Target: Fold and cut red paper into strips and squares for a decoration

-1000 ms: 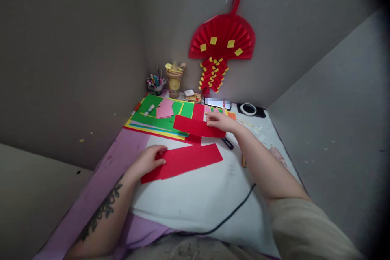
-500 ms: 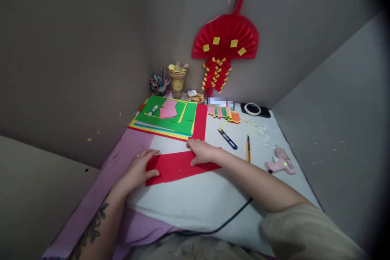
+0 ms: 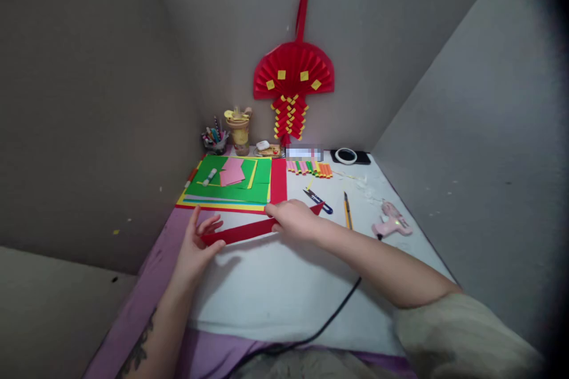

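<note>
A long red paper strip [image 3: 242, 231] is lifted off the white table [image 3: 284, 296], seen nearly edge-on. My left hand [image 3: 195, 246] holds its left end, fingers partly spread. My right hand [image 3: 293, 220] grips the strip near its right part, and a red corner pokes out past that hand. Just behind the strip lies a stack of coloured paper sheets [image 3: 231, 186], green on top with a pink piece and a glue stick on it.
Small blue snips [image 3: 317, 200], a yellow craft knife [image 3: 347, 211] and a pink glue gun [image 3: 391, 220] lie to the right. Coloured paper rolls [image 3: 309, 168], a tape roll [image 3: 347, 156], a pen cup [image 3: 213, 141] and a jar stand at the back. A red fan decoration [image 3: 293, 80] hangs on the wall. A black cable [image 3: 329, 320] crosses the front.
My right hand brought a second red strip onto the one under my left hand, then both hands lifted the red paper off the table. The view shifted right.
</note>
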Demonstrator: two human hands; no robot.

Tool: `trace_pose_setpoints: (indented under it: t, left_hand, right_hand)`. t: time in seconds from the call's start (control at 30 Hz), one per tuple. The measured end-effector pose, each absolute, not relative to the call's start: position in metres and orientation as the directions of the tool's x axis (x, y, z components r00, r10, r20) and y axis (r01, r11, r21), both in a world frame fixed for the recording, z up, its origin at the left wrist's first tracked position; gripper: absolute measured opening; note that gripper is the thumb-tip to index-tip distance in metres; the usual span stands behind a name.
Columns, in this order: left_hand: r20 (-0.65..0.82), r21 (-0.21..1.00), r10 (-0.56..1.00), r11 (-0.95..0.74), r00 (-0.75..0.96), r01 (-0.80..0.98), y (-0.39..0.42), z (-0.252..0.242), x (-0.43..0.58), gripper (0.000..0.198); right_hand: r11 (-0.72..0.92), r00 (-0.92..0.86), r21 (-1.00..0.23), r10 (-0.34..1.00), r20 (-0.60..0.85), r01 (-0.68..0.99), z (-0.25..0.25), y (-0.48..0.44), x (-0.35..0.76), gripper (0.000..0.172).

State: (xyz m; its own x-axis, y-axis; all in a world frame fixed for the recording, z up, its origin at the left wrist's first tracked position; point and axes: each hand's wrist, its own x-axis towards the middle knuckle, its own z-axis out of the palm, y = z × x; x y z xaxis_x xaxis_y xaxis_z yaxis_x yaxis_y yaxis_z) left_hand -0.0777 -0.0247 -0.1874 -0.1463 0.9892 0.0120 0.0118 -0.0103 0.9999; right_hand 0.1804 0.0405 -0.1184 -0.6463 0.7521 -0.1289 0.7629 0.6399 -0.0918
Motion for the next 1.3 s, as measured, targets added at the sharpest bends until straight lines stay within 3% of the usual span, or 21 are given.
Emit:
trace_pose_setpoints:
  t: [0.17,0.3,0.37,0.43,0.5,0.6,0.73,0.93,1.03,1.2,1.3]
  left_hand:
    - [-0.136,0.99,0.989,0.138,-0.059,0.039,-0.025,-0.197,-0.073,0.104]
    - [-0.18,0.979,0.984,0.179,-0.003,0.099,-0.025,-0.197,-0.067,0.079]
    - [-0.189,0.975,0.982,0.186,0.012,0.12,-0.02,-0.195,-0.06,0.063]
    - [-0.195,0.972,0.981,0.19,0.02,0.137,-0.013,-0.194,-0.049,0.056]
    - [-0.181,0.972,0.983,0.174,0.027,0.157,-0.006,-0.192,-0.036,0.051]
    - [-0.146,0.967,0.989,0.143,-0.002,0.209,0.0,-0.191,-0.023,0.042]
    - [-0.105,0.964,0.99,0.124,-0.091,0.237,0.005,-0.194,-0.029,0.035]
    - [-0.137,0.962,0.987,0.112,0.087,0.248,0.011,-0.197,-0.044,0.039]
    - [-0.185,0.958,0.979,0.16,0.085,0.239,0.013,-0.194,-0.046,0.038]
    - [-0.225,0.972,0.974,0.225,0.001,-0.065,0.019,-0.186,-0.056,0.04]
    - [-0.213,0.909,0.967,0.143,-0.141,-0.391,0.028,-0.176,-0.047,0.038]
  right_hand:
    - [0.588,-0.597,-0.104,0.783,-0.175,0.802,-0.127,0.051,0.224,0.034]
    - [0.42,-0.522,-0.414,0.836,-0.172,0.808,-0.141,0.067,0.291,0.032]
    - [0.281,-0.478,-0.681,0.871,-0.115,0.676,-0.158,0.07,0.312,0.026]
    - [0.1,-0.364,-0.901,0.929,-0.068,0.422,-0.18,0.066,0.316,0.031]
    - [0.005,-0.236,-0.993,0.971,-0.023,0.117,-0.201,0.059,0.307,0.04]
    - [-0.038,-0.158,-0.998,0.987,-0.03,-0.048,-0.218,0.047,0.288,0.043]
    - [-0.012,-0.063,-1.0,0.998,-0.013,0.019,-0.217,0.039,0.28,0.023]
    - [-0.127,-0.156,-0.99,0.981,-0.116,-0.064,-0.215,0.032,0.274,0.042]
    - [-0.145,-0.17,-0.988,0.976,-0.135,-0.049,-0.214,0.032,0.268,0.03]
    - [-0.227,-0.199,-0.966,0.959,-0.2,-0.125,-0.198,0.033,0.266,0.03]
    - [-0.211,-0.139,-0.951,0.973,-0.183,-0.225,-0.184,0.033,0.253,0.035]
